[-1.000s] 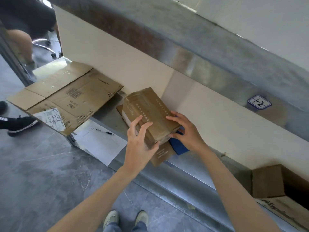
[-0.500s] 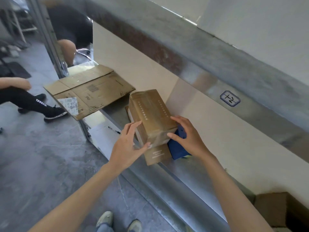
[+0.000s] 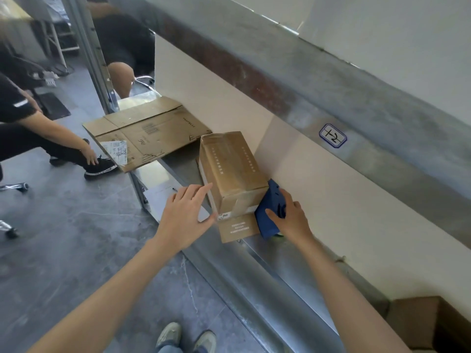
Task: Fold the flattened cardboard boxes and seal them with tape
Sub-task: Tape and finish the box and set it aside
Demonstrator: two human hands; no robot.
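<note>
A folded brown cardboard box [image 3: 232, 171] with clear tape over its near end lies on the metal ledge [image 3: 277, 271] against the wall. It sits on a small flattened cardboard piece [image 3: 237, 228]. My left hand [image 3: 186, 217] is open at the box's lower left corner, its fingertips touching the box's side. My right hand [image 3: 293, 220] grips a blue tape dispenser [image 3: 269, 207] right beside the box's near right corner. A large flattened cardboard box [image 3: 147, 133] with a white label lies further left on the ledge.
A sheet of paper with a pen [image 3: 163, 193] lies on the ledge left of my left hand. Another brown box [image 3: 420, 324] stands at the lower right. A seated person [image 3: 38, 133] is on the left, over a grey floor. The wall runs close behind the box.
My right hand left the box's near end and took hold of the blue tape dispenser. My left hand slid down to the box's lower left corner. The view swung right.
</note>
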